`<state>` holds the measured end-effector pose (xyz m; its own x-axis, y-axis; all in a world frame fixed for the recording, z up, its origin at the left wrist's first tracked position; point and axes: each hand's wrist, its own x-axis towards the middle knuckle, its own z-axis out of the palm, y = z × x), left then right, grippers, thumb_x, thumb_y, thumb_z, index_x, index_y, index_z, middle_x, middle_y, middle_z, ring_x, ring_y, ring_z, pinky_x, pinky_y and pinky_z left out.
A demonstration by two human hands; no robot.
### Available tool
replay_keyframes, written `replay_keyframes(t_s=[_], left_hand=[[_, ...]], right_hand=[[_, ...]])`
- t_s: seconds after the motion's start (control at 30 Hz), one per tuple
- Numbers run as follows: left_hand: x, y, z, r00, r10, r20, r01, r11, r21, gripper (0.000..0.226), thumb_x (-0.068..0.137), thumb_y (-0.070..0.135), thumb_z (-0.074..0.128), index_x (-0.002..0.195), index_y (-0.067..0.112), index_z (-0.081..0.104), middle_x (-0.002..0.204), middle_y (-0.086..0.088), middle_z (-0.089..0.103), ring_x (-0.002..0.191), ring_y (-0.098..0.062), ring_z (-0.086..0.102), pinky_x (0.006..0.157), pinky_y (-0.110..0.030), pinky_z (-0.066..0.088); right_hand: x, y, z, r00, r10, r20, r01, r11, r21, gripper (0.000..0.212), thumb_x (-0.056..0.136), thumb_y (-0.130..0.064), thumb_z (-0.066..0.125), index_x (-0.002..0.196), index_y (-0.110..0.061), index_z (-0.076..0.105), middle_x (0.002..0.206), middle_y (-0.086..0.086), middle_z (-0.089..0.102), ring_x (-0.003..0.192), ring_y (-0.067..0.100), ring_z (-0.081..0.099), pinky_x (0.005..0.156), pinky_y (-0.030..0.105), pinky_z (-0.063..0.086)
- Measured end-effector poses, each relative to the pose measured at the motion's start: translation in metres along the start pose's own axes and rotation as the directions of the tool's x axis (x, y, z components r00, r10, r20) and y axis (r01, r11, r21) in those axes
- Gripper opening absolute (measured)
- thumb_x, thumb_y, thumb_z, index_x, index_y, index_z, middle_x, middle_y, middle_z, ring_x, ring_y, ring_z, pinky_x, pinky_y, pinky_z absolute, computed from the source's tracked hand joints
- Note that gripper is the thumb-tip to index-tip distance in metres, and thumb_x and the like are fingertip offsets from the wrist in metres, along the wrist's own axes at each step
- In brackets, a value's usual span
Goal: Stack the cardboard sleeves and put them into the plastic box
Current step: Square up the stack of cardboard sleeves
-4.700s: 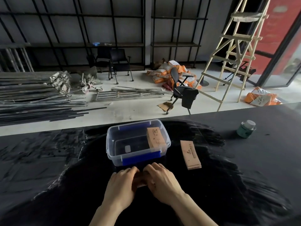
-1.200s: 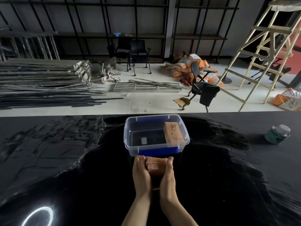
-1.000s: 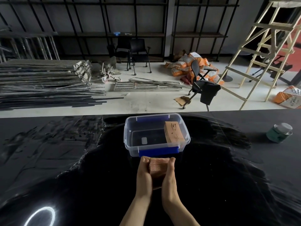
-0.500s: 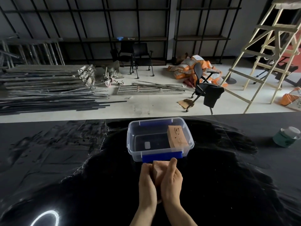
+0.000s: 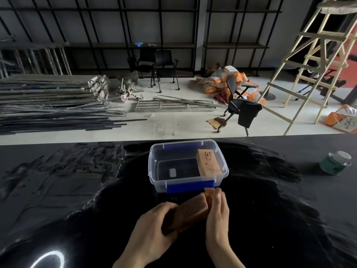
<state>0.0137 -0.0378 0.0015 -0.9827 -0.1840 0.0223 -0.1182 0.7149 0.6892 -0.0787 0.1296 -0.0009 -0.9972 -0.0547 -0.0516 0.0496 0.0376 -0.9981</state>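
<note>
1. The stack of cardboard sleeves [image 5: 190,211] sits between your two hands, tilted so its far end rises toward the right, and just short of the near wall of the plastic box [image 5: 154,171]. Whether it touches the counter [image 5: 270,219] is not visible.
2. Your left hand [image 5: 154,229] wraps the near left end of the stack, its fingers closed around the lower edge.
3. Your right hand [image 5: 217,211] presses flat against the stack's right side, its fingers [image 5: 216,194] stretched up along the far end and closed on it, with the tips close to the blue latch [image 5: 190,186] on the box's near wall.
4. The box stands open on the counter, straight ahead of your hands. A second stack of sleeves [image 5: 207,164] already lies inside it, against the right wall. The left part of the box floor is bare except for a small pale label.
5. A green jar [image 5: 335,163] with a pale lid stands well apart to the right on the counter.
6. A bright ring of reflected light [image 5: 48,259] shows on the counter at your near left.
7. Beyond the counter's far edge, the floor holds a pile of metal bars [image 5: 54,105] on the left, an office chair [image 5: 239,105] near the middle and a wooden ladder [image 5: 313,55] on the right.
</note>
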Motion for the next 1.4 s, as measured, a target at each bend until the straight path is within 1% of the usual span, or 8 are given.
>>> replay_keyframes(t_s=[0.13, 0.27, 0.43, 0.6, 0.7, 0.9, 1.03, 1.4], left_hand=[[0.009, 0.001, -0.005, 0.990, -0.026, 0.136, 0.001, 0.983, 0.182, 0.051, 0.076, 0.037, 0.070, 0.123, 0.047, 0.054, 0.115, 0.025, 0.062, 0.104, 0.003, 0.061, 0.095, -0.023, 0.052], [0.006, -0.005, 0.005, 0.986, -0.081, 0.148, 0.065, 0.991, 0.115, 0.059, 0.072, 0.029, 0.068, 0.125, 0.048, 0.051, 0.116, 0.025, 0.058, 0.108, 0.003, 0.057, 0.096, -0.024, 0.051], [-0.008, -0.002, 0.033, 0.970, -0.240, -0.043, 0.189, 0.851, -0.490, 0.059, 0.074, 0.049, 0.070, 0.131, 0.041, 0.055, 0.127, 0.018, 0.061, 0.120, 0.001, 0.058, 0.099, -0.027, 0.050], [0.010, 0.026, 0.062, 0.686, -0.665, -0.295, 0.199, 0.561, -0.803, 0.022, 0.101, 0.039, 0.051, 0.108, 0.026, 0.067, 0.093, -0.002, 0.078, 0.097, -0.020, 0.072, 0.088, -0.049, 0.059], [0.019, 0.030, 0.062, 0.615, -0.703, -0.356, 0.237, 0.596, -0.768, 0.022, 0.106, 0.026, 0.046, 0.099, 0.025, 0.068, 0.076, -0.005, 0.076, 0.082, -0.025, 0.072, 0.083, -0.056, 0.059], [0.017, 0.019, 0.061, 0.663, -0.605, -0.440, 0.229, 0.724, -0.651, 0.028, 0.106, 0.015, 0.040, 0.097, 0.026, 0.064, 0.078, -0.003, 0.073, 0.079, -0.018, 0.070, 0.074, -0.041, 0.057], [0.020, 0.018, 0.064, 0.630, -0.631, -0.452, 0.255, 0.718, -0.647, 0.029, 0.105, 0.011, 0.038, 0.094, 0.025, 0.061, 0.077, -0.002, 0.072, 0.076, -0.014, 0.069, 0.075, -0.045, 0.058], [0.025, 0.010, 0.064, 0.665, -0.568, -0.485, 0.261, 0.785, -0.562, 0.027, 0.106, 0.009, 0.038, 0.095, 0.020, 0.060, 0.077, 0.003, 0.070, 0.074, -0.010, 0.067, 0.070, -0.035, 0.054]], right_hand=[[-0.008, 0.026, 0.021, 0.992, -0.080, 0.101, 0.094, 0.986, -0.137, 0.012, 0.101, -0.030, 0.063, 0.090, -0.026, 0.068, 0.088, -0.009, 0.073, 0.079, 0.011, 0.070, 0.067, 0.023, 0.057], [-0.002, 0.044, 0.023, 0.999, 0.032, 0.032, -0.028, 0.989, -0.145, 0.021, 0.099, -0.026, 0.067, 0.079, -0.018, 0.065, 0.072, -0.003, 0.069, 0.063, 0.007, 0.064, 0.058, 0.023, 0.054], [-0.002, 0.048, 0.023, 0.996, 0.076, 0.036, -0.073, 0.995, -0.073, 0.031, 0.100, -0.027, 0.066, 0.077, -0.007, 0.062, 0.070, 0.016, 0.067, 0.060, 0.026, 0.064, 0.055, 0.030, 0.054], [-0.003, 0.049, 0.026, 0.998, 0.048, 0.032, -0.046, 0.997, -0.060, 0.039, 0.103, -0.031, 0.059, 0.074, -0.005, 0.059, 0.063, 0.011, 0.062, 0.058, 0.018, 0.055, 0.055, 0.033, 0.049], [-0.004, 0.046, 0.027, 0.998, 0.058, 0.032, -0.057, 0.998, -0.028, 0.044, 0.106, -0.035, 0.052, 0.074, -0.006, 0.061, 0.069, 0.023, 0.062, 0.058, 0.018, 0.056, 0.056, 0.037, 0.049], [-0.009, 0.043, 0.030, 0.996, -0.072, 0.046, 0.075, 0.995, -0.059, 0.042, 0.102, -0.038, 0.051, 0.070, -0.010, 0.059, 0.062, 0.013, 0.060, 0.052, 0.011, 0.052, 0.049, 0.029, 0.047], [-0.006, 0.048, 0.032, 0.996, -0.084, 0.019, 0.085, 0.991, -0.104, 0.041, 0.105, -0.030, 0.051, 0.069, -0.011, 0.058, 0.064, 0.017, 0.060, 0.050, 0.012, 0.051, 0.048, 0.040, 0.048], [0.000, 0.051, 0.032, 0.993, -0.100, 0.059, 0.109, 0.981, -0.163, 0.035, 0.103, -0.017, 0.059, 0.069, -0.008, 0.060, 0.064, 0.015, 0.063, 0.050, 0.013, 0.056, 0.047, 0.017, 0.045]])
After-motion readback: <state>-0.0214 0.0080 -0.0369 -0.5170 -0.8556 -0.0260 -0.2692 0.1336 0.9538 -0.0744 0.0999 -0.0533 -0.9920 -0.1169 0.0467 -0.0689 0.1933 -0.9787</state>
